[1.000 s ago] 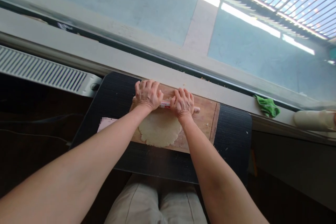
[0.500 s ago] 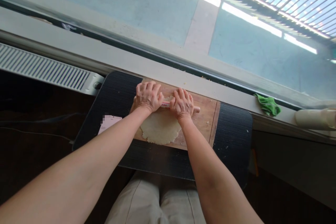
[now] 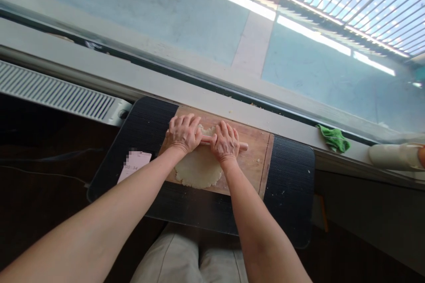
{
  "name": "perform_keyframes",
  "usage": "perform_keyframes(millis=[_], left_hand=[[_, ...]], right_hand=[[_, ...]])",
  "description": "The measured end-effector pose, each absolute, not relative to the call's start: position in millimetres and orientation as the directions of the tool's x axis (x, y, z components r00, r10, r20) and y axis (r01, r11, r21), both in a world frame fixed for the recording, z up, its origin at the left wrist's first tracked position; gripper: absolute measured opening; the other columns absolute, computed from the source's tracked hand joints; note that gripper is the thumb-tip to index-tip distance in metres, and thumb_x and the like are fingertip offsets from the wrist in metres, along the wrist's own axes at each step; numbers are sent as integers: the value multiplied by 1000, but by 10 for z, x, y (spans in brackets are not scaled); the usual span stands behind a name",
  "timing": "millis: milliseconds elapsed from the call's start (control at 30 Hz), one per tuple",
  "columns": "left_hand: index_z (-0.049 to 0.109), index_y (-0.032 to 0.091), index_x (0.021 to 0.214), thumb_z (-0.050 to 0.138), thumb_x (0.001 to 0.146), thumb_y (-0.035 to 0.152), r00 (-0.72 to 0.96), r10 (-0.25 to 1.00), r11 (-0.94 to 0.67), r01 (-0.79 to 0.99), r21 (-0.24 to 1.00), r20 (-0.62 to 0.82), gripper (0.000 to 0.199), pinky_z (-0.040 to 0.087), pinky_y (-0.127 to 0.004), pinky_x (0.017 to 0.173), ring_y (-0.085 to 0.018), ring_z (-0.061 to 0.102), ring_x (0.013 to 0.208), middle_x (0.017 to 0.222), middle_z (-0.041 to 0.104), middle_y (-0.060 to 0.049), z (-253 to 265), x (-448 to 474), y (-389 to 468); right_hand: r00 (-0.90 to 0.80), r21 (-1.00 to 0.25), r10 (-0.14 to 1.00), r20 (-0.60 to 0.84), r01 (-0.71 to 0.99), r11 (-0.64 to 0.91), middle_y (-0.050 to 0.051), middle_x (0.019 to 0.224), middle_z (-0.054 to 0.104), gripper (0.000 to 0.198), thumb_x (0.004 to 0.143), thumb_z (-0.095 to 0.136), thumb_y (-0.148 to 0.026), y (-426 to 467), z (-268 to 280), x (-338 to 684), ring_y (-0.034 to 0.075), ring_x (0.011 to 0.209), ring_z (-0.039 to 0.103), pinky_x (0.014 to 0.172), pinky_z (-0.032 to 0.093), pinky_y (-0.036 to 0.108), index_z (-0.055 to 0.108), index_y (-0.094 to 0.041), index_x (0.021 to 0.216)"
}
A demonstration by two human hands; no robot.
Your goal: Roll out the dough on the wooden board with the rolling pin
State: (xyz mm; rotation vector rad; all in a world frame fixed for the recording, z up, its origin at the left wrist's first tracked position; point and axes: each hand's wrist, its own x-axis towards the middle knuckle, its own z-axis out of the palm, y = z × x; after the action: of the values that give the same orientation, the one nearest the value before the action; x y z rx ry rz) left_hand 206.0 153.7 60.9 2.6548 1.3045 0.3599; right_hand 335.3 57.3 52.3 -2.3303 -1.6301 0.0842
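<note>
A wooden rolling pin (image 3: pixel 243 146) lies across a flat sheet of dough (image 3: pixel 198 169) with ragged edges. My left hand (image 3: pixel 184 133) is closed over the pin's left part, and that end is hidden beneath it. Over the right part rests my right hand (image 3: pixel 226 142), fingers curved on the pin, whose right end sticks out past it. A bit of dough shows beyond the pin, between the hands. Under the dough is a wooden cutting board (image 3: pixel 254 172) with a few crumbs on it.
The board sits on a small black table (image 3: pixel 290 185). Left of it lies a phone (image 3: pixel 135 162). Behind runs a windowsill (image 3: pixel 212 104) with a green cloth (image 3: pixel 334 138) and a pale cylindrical object (image 3: pixel 392 155). A radiator (image 3: pixel 66 93) stands at the left.
The rolling pin has turned and shifted slightly toward me with both hands, showing more dough beyond it; its red marking no longer shows. The whole view has shifted a little.
</note>
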Motion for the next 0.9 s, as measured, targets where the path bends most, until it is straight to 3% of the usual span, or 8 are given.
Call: perform_keyframes(millis=[233, 400, 567, 767, 900], left_hand=[[58, 21, 119, 44, 84, 32, 608, 772, -636, 739, 223, 187, 40, 30, -51, 97, -32, 48, 111, 122, 59, -12, 597, 2243, 1852], [58, 23, 121, 43, 85, 34, 615, 764, -645, 734, 214, 195, 40, 27, -51, 101, -31, 49, 111, 128, 56, -10, 573, 2043, 1558], [58, 26, 123, 43, 85, 33, 627, 753, -658, 716, 234, 199, 41, 27, -49, 103, -30, 48, 115, 128, 57, -9, 519, 1929, 1439], [57, 18, 124, 43, 83, 32, 612, 770, -637, 715, 289, 183, 45, 25, -53, 104, -34, 44, 122, 132, 53, -13, 552, 2224, 1854], [53, 18, 130, 41, 85, 32, 629, 764, -637, 701, 319, 144, 48, 19, -53, 110, -32, 41, 128, 139, 50, -13, 580, 2101, 1666]], right_hand=[[343, -273, 929, 141, 915, -297, 10, 138, 52, 42, 89, 43, -27, 900, 512, 3545, 27, 128, 41, 109, 28, 45, 55, -14, 126], [341, -311, 928, 147, 907, -284, 10, 142, 47, 42, 92, 40, -29, 563, 495, 3364, 26, 132, 38, 113, 24, 45, 52, -14, 130], [337, -352, 928, 160, 898, -265, 10, 142, 48, 43, 95, 38, -30, 411, 442, 3273, 24, 133, 37, 114, 23, 44, 48, -15, 134], [393, -328, 908, 145, 885, -331, 12, 141, 47, 38, 95, 40, -30, 839, 514, 3512, 28, 130, 38, 106, 31, 46, 52, -15, 128], [355, -338, 923, 151, 895, -289, 11, 136, 50, 36, 97, 38, -28, 479, 603, 3491, 25, 127, 39, 108, 30, 43, 53, -15, 126]])
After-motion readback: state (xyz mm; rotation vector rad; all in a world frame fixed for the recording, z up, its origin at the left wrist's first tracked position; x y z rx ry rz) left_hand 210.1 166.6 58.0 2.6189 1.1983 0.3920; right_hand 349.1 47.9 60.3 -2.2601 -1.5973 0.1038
